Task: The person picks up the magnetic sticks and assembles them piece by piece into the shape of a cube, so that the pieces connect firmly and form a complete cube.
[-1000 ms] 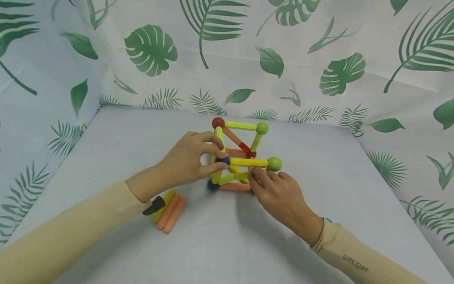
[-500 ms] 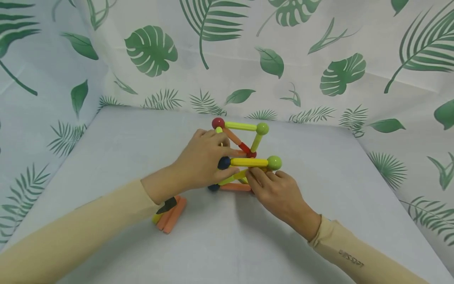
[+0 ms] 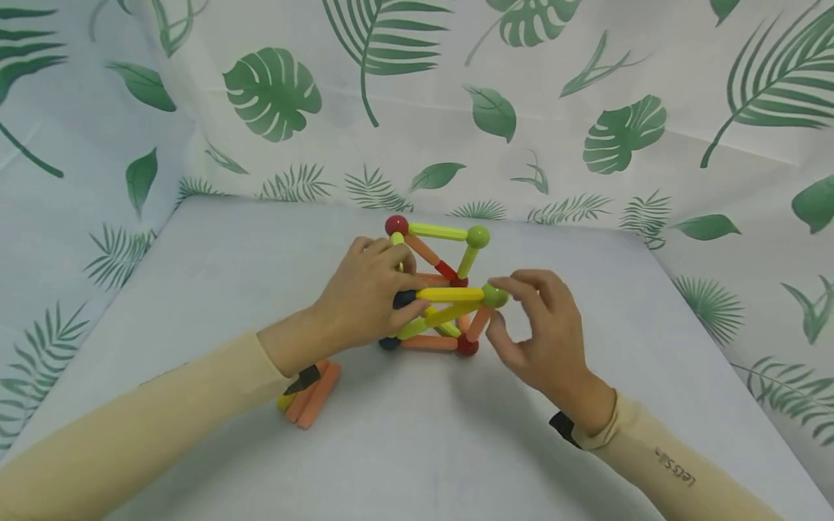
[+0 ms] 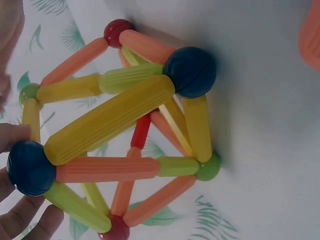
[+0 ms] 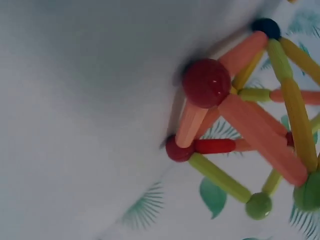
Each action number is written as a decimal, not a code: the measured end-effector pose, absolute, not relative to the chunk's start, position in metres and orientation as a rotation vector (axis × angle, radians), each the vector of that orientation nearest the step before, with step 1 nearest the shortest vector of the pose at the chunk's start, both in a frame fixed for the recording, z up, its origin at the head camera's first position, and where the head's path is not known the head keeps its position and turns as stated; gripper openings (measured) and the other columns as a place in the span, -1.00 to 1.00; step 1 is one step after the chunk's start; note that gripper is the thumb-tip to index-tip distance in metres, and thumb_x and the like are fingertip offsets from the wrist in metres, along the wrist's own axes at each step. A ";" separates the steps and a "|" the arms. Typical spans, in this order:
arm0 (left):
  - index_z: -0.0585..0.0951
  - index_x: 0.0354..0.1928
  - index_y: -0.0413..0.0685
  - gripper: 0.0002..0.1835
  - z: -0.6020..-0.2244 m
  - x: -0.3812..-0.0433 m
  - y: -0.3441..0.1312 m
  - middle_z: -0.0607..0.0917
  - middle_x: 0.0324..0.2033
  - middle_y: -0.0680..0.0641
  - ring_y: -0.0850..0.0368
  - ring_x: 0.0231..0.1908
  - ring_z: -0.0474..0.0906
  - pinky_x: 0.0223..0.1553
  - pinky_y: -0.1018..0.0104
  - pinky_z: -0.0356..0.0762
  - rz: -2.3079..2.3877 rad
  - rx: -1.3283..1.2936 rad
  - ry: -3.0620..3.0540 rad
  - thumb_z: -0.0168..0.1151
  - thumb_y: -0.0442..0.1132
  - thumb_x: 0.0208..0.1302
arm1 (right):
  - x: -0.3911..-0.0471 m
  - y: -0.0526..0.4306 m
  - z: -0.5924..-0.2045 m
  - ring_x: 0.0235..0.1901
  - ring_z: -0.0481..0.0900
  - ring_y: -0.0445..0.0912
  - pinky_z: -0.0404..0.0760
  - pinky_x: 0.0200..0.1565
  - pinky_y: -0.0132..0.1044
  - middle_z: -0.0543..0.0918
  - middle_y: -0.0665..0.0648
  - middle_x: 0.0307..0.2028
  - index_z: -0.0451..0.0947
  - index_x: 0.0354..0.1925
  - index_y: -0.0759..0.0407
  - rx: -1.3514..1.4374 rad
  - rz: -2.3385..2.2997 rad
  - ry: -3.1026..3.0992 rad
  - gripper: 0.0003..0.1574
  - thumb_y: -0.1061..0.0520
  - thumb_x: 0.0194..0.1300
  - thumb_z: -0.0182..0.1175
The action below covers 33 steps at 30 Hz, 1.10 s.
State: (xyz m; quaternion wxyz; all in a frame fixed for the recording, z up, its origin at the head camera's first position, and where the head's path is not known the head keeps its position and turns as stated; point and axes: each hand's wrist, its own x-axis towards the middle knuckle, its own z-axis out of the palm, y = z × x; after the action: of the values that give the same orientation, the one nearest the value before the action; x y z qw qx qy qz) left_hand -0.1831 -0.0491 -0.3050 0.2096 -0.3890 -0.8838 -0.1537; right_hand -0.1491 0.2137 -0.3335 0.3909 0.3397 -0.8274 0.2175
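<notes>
A frame of magnetic rods and balls (image 3: pixel 449 294) stands on the table, boxlike, with diagonal rods across its sides. My left hand (image 3: pixel 361 293) holds the dark blue ball (image 4: pixel 32 168) at its upper front left corner, thumb and fingers on either side of it. From that ball a yellow rod (image 4: pixel 110 120) runs to a green ball (image 3: pixel 495 295) at the upper front right. My right hand (image 3: pixel 547 333) has forefinger and thumb around this green ball. Below it, an orange rod (image 5: pixel 262 137) slants down to a red ball (image 5: pixel 206 83) on the table.
Loose orange rods (image 3: pixel 319 396) and a yellow rod (image 3: pixel 284 402) lie together on the white table (image 3: pixel 404 456), left of the frame and partly under my left wrist. A leaf-printed cloth (image 3: pixel 404 108) rises behind the table.
My right hand has left the lower rods beneath the green ball and come up to the ball itself. My left hand shifted right around the blue ball, then stayed there.
</notes>
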 end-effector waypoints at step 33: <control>0.80 -0.04 -0.01 -0.65 -0.296 -0.184 -0.088 0.69 -0.15 0.06 0.12 -0.19 0.62 -0.08 0.16 0.53 -0.811 -0.985 -2.572 0.60 -0.19 0.08 | -0.170 0.233 -0.372 0.06 0.64 -0.02 0.63 -0.01 -0.11 0.70 -0.03 0.00 0.64 -0.06 0.03 0.765 1.366 -3.054 -0.75 0.11 0.30 0.41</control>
State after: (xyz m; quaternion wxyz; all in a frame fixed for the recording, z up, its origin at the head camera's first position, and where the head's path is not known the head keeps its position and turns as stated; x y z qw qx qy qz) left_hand -0.1842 -0.0885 -0.2964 0.1349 -0.3401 -0.8876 -0.2798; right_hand -0.1698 0.2331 -0.3720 -0.1449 0.2206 -0.8805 0.3938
